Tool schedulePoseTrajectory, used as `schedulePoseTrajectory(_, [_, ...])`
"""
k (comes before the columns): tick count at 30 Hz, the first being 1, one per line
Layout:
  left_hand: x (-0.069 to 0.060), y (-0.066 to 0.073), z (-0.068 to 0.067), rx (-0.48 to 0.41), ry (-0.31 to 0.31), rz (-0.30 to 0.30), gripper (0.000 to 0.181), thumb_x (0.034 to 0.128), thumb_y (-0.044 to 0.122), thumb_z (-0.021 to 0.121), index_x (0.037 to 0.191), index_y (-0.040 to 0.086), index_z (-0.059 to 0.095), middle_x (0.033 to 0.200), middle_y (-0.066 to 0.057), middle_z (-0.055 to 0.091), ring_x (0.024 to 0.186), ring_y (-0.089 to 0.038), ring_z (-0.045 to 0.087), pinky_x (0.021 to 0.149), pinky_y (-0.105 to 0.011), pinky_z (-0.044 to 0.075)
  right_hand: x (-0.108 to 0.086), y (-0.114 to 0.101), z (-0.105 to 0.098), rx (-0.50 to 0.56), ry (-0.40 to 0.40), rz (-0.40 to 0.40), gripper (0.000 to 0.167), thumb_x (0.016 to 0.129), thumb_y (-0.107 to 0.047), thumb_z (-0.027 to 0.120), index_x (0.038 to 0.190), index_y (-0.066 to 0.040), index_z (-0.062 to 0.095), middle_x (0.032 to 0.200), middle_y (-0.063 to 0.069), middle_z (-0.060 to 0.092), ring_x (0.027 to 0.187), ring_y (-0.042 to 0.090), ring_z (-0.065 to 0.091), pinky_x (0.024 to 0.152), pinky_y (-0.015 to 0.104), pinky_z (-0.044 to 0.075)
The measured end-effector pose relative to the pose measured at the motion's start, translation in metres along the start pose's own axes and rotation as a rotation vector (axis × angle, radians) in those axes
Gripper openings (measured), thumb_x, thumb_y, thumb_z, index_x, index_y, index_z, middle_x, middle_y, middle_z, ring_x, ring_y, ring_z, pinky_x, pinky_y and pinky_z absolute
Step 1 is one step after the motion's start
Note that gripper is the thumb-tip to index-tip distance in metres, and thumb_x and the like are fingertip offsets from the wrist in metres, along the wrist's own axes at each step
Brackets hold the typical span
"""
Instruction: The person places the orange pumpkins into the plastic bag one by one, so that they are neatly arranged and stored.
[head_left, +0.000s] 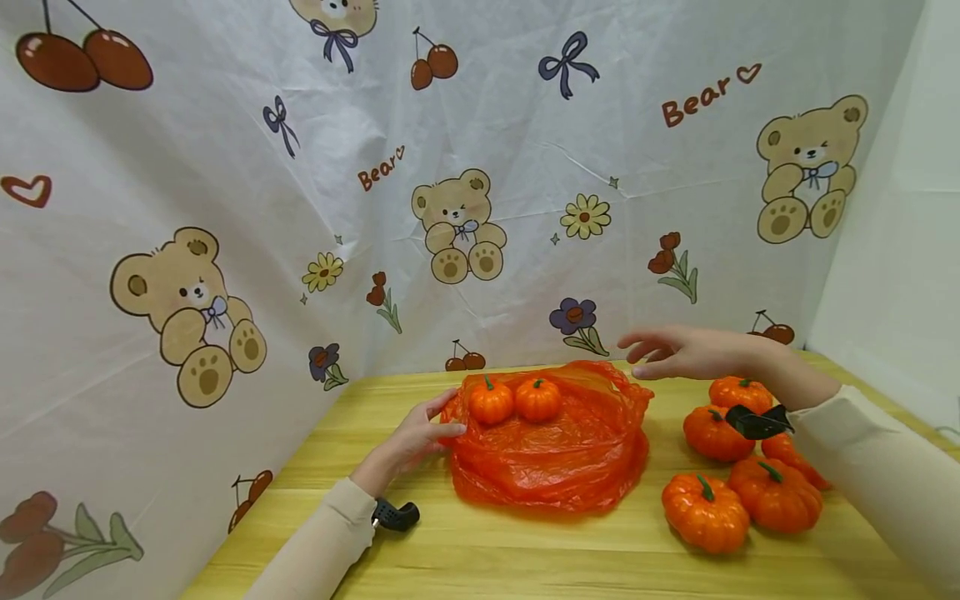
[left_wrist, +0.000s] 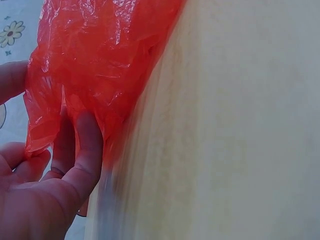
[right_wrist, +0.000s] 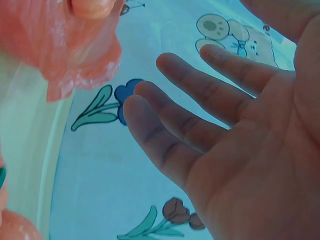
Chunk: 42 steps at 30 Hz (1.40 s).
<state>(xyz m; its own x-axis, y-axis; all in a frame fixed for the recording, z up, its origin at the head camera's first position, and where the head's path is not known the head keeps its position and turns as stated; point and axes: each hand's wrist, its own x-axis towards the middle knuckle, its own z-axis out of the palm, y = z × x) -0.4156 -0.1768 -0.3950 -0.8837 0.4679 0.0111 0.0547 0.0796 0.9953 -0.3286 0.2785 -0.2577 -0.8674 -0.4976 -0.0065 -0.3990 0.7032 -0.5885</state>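
Observation:
A thin red plastic bag (head_left: 540,475) lies spread on the table, its mouth open toward the top. Two small orange pumpkins, a left one (head_left: 491,403) and a right one (head_left: 538,401), sit side by side at its mouth. My left hand (head_left: 415,433) holds the bag's left edge; in the left wrist view, curled fingers (left_wrist: 89,145) have the crinkled plastic between them. Above and to the right of the bag, my right hand (head_left: 686,352) hovers with nothing in it. Its fingers (right_wrist: 165,142) are spread and fairly straight in the right wrist view.
Several more pumpkins (head_left: 705,512) cluster on the wooden table (head_left: 600,558) to the right, below the right forearm. A white cloth (head_left: 510,125) printed with bears hangs behind and at the left. Black wrist devices (head_left: 397,515) are worn on both arms.

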Motion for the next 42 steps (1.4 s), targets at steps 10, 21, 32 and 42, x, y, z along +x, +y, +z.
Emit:
schedulePoseTrajectory(10, [0.003, 0.000, 0.000, -0.003, -0.002, -0.006, 0.087, 0.0924, 0.006, 0.073, 0.165, 0.018, 0.027, 0.171, -0.018, 0.018, 0.130, -0.034, 0.058, 0.096, -0.044, 0.060, -0.041, 0.023, 0.000, -0.045, 0.118, 0.002, 0.059, 0.100, -0.039, 0.066, 0.151, -0.016, 0.047, 0.144, 0.016, 0.060, 0.130, 0.040, 0.057, 0.094, 0.056, 0.058])
schedulePoseTrajectory(21, [-0.001, -0.003, -0.005, 0.014, 0.008, -0.010, 0.087, 0.0922, 0.009, 0.074, 0.165, 0.017, 0.027, 0.171, -0.019, 0.016, 0.127, -0.031, 0.059, 0.096, -0.044, 0.061, -0.065, 0.049, -0.006, 0.019, 0.127, -0.046, 0.058, 0.099, -0.027, 0.069, 0.150, -0.015, 0.046, 0.144, 0.017, 0.059, 0.123, 0.020, 0.064, 0.089, 0.022, 0.057])
schedulePoseTrajectory(32, [0.002, -0.003, -0.004, 0.032, 0.003, -0.003, 0.084, 0.0932, 0.009, 0.073, 0.164, 0.018, 0.029, 0.170, -0.019, 0.018, 0.122, -0.028, 0.063, 0.095, -0.043, 0.061, -0.091, 0.105, -0.013, 0.193, 0.010, -0.142, 0.060, 0.100, -0.006, 0.062, 0.155, -0.006, 0.038, 0.141, -0.024, 0.058, 0.126, -0.010, 0.054, 0.092, 0.021, 0.057])
schedulePoseTrajectory(42, [0.002, -0.001, -0.002, 0.026, 0.011, -0.006, 0.087, 0.0917, 0.010, 0.075, 0.164, 0.018, 0.028, 0.170, -0.018, 0.018, 0.125, -0.030, 0.061, 0.096, -0.043, 0.061, -0.113, 0.156, -0.013, 0.347, -0.072, -0.025, 0.064, 0.103, -0.005, 0.053, 0.160, -0.003, 0.024, 0.147, -0.028, 0.052, 0.127, -0.012, 0.050, 0.091, 0.026, 0.056])
